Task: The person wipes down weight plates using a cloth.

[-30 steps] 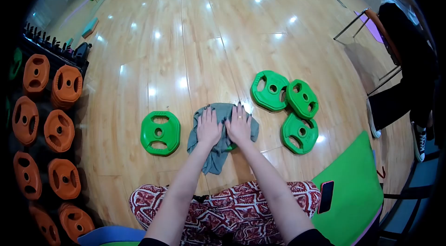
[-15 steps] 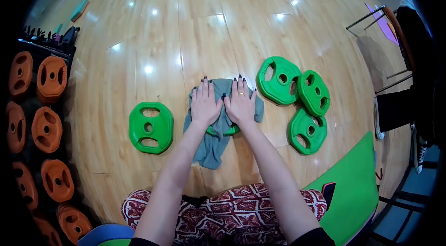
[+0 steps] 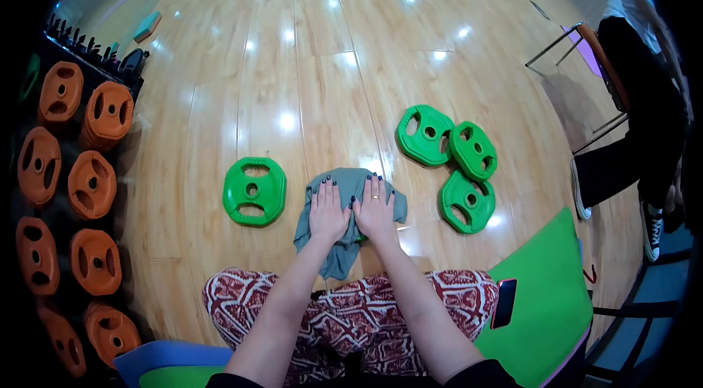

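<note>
A grey cloth (image 3: 344, 181) lies draped over a green weight plate (image 3: 360, 239), of which only a sliver shows under my wrists. My left hand (image 3: 329, 214) rests flat on the cloth's left half with the fingers stretched out. Flat on the right half lies my right hand (image 3: 375, 211), fingers extended, a ring on one of them. The two thumbs nearly meet in the middle. To the left, a bare green weight plate (image 3: 254, 192) lies on the floor.
Three green plates (image 3: 469, 201) lie clustered at right. Orange plates (image 3: 95, 262) are racked at left. A phone (image 3: 503, 303) rests on a green mat (image 3: 545, 293). A person in black trousers (image 3: 622, 168) sits on a chair (image 3: 602, 58) at right.
The camera view has tilted, so the scene sits differently in the frame. Both hands have come nearer my body with the cloth, which now covers more of the plate's near side.
</note>
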Available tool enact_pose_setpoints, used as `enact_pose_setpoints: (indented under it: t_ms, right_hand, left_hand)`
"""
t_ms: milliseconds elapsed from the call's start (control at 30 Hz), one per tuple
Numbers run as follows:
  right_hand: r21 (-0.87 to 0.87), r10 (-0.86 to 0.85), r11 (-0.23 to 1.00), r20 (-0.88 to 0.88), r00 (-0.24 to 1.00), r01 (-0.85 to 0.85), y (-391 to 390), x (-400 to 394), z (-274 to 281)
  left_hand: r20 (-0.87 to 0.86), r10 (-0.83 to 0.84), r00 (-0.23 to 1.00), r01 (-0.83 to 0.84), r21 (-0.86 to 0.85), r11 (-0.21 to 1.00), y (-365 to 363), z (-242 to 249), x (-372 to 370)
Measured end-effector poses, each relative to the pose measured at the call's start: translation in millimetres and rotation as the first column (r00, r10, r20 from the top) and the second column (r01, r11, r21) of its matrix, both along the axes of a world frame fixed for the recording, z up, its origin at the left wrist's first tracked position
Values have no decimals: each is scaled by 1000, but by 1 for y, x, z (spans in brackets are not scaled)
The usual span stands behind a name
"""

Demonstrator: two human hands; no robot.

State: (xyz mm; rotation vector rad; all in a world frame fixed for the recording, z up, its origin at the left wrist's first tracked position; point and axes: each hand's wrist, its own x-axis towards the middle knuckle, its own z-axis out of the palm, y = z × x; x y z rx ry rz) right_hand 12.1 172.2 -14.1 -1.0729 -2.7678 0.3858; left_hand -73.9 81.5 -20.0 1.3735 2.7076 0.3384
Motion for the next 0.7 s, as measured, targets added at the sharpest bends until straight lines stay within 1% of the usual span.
enact_pose_setpoints:
  t_ms: [67, 133, 167, 200, 267, 300, 333, 367, 433, 467, 567, 600, 633, 700]
  right_hand:
    - [-6, -11, 1000, 27, 1000, 11, -16, 16, -1]
    - [-9, -29, 1000, 46, 999, 29, -30, 25, -3]
    - [1, -58, 998, 73, 996, 58, -34, 26, -4]
    - [15, -88, 996, 99, 991, 87, -35, 24, 2]
    - [38, -82, 996, 46, 996, 80, -25, 14, 15]
    - [40, -62, 997, 15, 998, 61, -23, 12, 18]
    - [91, -49, 995, -19, 999, 51, -21, 12, 9]
    - [89, -47, 995, -16, 999, 48, -21, 13, 5]
    - [58, -26, 998, 10, 1000, 26, -17, 10, 1]
    - [156, -16, 987, -72, 997, 27, -15, 10, -7]
    - [142, -12, 990, -42, 999, 18, -8, 6, -3]
    - [149, -25, 988, -60, 998, 33, -5, 1, 0]
    - [140, -27, 990, -53, 998, 34, -2, -2, 2]
    - [71, -2, 997, -27, 1000, 4, 8, -7, 4]
  left_hand:
    - [-12, -12, 1000, 12, 16, 1000, -17, -2, 16]
    - [38, -13, 999, 14, -17, 1000, -27, 2, 27]
    - [32, -18, 999, 19, -11, 1000, -30, 5, 28]
    - [61, 15, 998, -12, -36, 999, -30, 12, 29]
    - [82, 40, 996, -37, -48, 998, -23, 14, 20]
    - [60, 19, 998, -20, 0, 1000, -23, 11, 16]
    - [38, 1, 999, -3, 47, 999, -23, 8, 13]
    - [40, 3, 999, -5, 45, 999, -21, 3, 12]
    - [-19, -5, 1000, 6, 29, 1000, -16, 2, 11]
    - [-118, -25, 993, 36, 91, 995, -14, -4, 9]
    - [-74, -2, 997, 5, 38, 999, -4, 5, 2]
    - [-91, 12, 996, -4, 84, 996, 1, 1, -2]
    - [-84, 9, 996, -3, 74, 997, 6, 3, -7]
    - [16, -13, 1000, 13, -10, 1000, 17, 6, -17]
